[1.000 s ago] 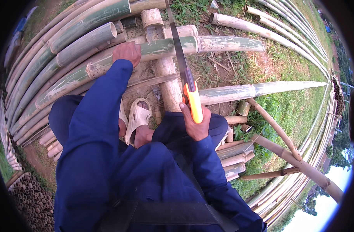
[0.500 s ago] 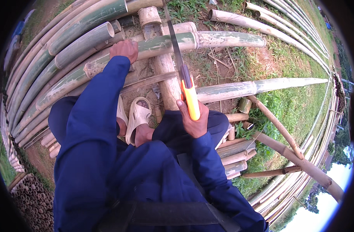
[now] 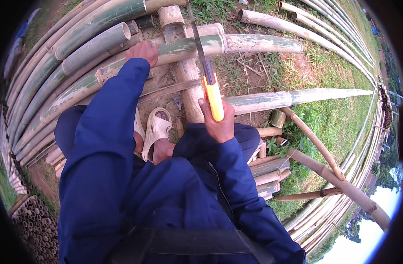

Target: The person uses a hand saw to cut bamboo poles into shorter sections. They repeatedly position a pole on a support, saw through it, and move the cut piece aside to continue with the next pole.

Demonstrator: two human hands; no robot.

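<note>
A hand saw (image 3: 215,99) with a yellow-orange handle is held in my right hand (image 3: 220,121), fingers wrapped round the grip. Its dark narrow blade points away from me and lies across a greenish bamboo pole (image 3: 179,50). Whether the teeth have cut into the pole cannot be made out. My left hand (image 3: 142,53) is closed over the same pole, left of the blade, with its fingertips hidden on the far side. Under the pole, a thick pale bamboo post (image 3: 190,97) runs away from me.
Long bamboo poles (image 3: 84,53) lie stacked at the left. Another pole (image 3: 272,102) stretches right from beside my right hand. Crossed poles (image 3: 338,176) and short offcuts (image 3: 272,174) are at the right. My sandalled foot (image 3: 159,132) is below the pole.
My right hand and the saw have moved forward, away from me, the blade sliding across the pole. My left hand stays on the pole in nearly the same place.
</note>
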